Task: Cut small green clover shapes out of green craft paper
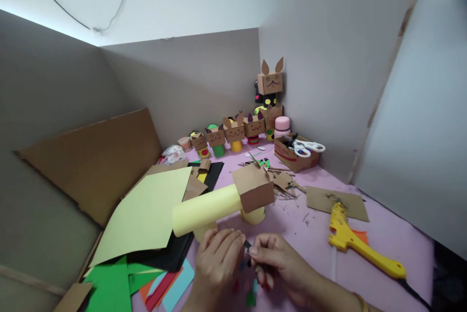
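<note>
- While the right hand (275, 257) pinches a small, thin black piece (247, 245) between thumb and index finger, the left hand (221, 256) is positioned just beside it, fingers together and bent
- Left-hand grip: cannot be determined, as the back of the hand hides the palm side
- Location of the black piece: between the fingertips of both hands, above the pink tabletop (295, 234)
- Directly beyond the hands: a pale yellow paper tube (206, 210), its right end meeting a brown cardboard box (257, 199); a short yellow cylinder (254, 216) stands below the box
- Left side: a large pale yellow paper sheet (146, 205) overlapping black sheets (171, 253), with bright green sheets (109, 286) nearer
- Right side: a yellow glue gun (365, 248) with its nozzle at a flat brown cardboard rectangle (353, 205)
- Far side: a row of box-headed cardboard figures (234, 133) with drawn faces, near an open brown cardboard carton (297, 160) holding white-handled scissors (308, 147)
</note>
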{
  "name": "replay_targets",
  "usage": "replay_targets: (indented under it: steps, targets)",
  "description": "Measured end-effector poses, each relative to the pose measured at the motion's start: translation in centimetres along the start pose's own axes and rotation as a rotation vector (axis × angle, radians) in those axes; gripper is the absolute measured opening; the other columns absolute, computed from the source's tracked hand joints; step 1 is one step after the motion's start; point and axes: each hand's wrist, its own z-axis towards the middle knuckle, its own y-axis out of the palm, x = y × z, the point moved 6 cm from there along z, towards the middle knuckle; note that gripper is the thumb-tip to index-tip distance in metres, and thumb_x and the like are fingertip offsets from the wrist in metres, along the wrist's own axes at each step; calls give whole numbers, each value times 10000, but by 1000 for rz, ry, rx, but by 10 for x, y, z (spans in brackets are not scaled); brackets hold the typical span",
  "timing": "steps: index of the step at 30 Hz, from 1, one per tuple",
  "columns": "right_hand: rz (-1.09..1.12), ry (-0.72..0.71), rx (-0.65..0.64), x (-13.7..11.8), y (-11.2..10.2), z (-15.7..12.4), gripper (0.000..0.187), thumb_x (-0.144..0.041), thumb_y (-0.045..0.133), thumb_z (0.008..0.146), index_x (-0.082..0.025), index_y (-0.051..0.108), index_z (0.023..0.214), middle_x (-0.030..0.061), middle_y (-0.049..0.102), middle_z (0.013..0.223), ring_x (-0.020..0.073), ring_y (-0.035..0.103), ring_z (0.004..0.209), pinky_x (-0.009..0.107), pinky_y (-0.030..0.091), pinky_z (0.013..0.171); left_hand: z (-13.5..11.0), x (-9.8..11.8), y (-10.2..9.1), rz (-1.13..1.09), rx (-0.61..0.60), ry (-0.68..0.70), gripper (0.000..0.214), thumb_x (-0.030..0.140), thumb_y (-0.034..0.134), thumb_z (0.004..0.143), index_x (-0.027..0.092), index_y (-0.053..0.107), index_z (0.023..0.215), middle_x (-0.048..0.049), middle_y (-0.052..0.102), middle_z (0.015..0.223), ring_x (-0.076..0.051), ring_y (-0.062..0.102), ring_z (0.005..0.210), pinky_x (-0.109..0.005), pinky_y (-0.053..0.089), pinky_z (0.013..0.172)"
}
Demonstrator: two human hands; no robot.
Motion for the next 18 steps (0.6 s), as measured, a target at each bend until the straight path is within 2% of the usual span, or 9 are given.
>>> replay_targets:
  steps: [3, 5, 7, 9, 11, 13, 15, 18]
  targets:
    - [47, 2, 41, -2, -4, -1, 333, -405, 676, 644, -169, 469, 533, -30, 549, 371, 45, 383, 254, 154, 199, 294, -4, -11, -3, -29, 28, -118, 216, 72, 459, 829, 199, 604, 927, -57, 754, 798, -216, 683, 736, -370, 441, 741]
    - [18, -63, 60, -7, -6, -1, 340, -429, 671, 672, -170, 474, 573, -23, 577, 425, 39, 375, 271, 158, 193, 309, -8, -19, -1, -111, 8, -256, 165, 117, 461, 840, 212, 594, 863, -49, 717, 732, -211, 657, 685, -353, 461, 681]
    - [-42, -183, 78, -14, -6, -3, 316, -411, 725, 664, -159, 540, 709, -31, 596, 536, 39, 414, 357, 156, 252, 362, -13, -23, 7, -241, -66, -398, 167, 171, 445, 861, 226, 591, 801, -41, 688, 699, -207, 636, 661, -332, 471, 628]
    - [-118, -287, 86, -19, -4, -6, 401, -361, 786, 629, -169, 588, 921, -44, 575, 633, 53, 442, 470, 166, 317, 445, -17, -21, 18, -389, -181, -513, 188, 214, 434, 875, 226, 601, 789, -42, 685, 713, -206, 632, 672, -313, 477, 611]
    - [-183, -323, 82, -19, -2, -8, 468, -362, 790, 635, -180, 607, 1025, -51, 529, 639, 69, 427, 520, 187, 330, 488, -19, -15, 29, -531, -297, -573, 193, 244, 440, 874, 214, 609, 785, -41, 686, 717, -200, 628, 669, -295, 478, 605]
    - [-250, -322, 81, -17, -1, -8, 400, -409, 757, 667, -160, 655, 963, -53, 493, 582, 80, 405, 504, 206, 316, 480, -18, -9, 34, -622, -371, -579, 211, 267, 458, 863, 203, 602, 724, -37, 673, 676, -191, 610, 637, -278, 462, 588]
    - [-295, -324, 104, -17, -4, -7, 332, -431, 743, 676, -135, 683, 812, -36, 505, 568, 89, 428, 509, 221, 329, 492, -16, -4, 36, -684, -421, -546, 247, 276, 464, 854, 194, 591, 658, -32, 654, 635, -184, 585, 614, -271, 440, 586]
    - [-250, -297, 129, -18, -8, -4, 336, -453, 743, 669, -133, 641, 689, -16, 549, 586, 96, 468, 524, 224, 354, 514, -18, 0, 40, -836, -489, -544, 279, 276, 445, 868, 183, 586, 645, -29, 643, 631, -168, 560, 608, -255, 410, 580]
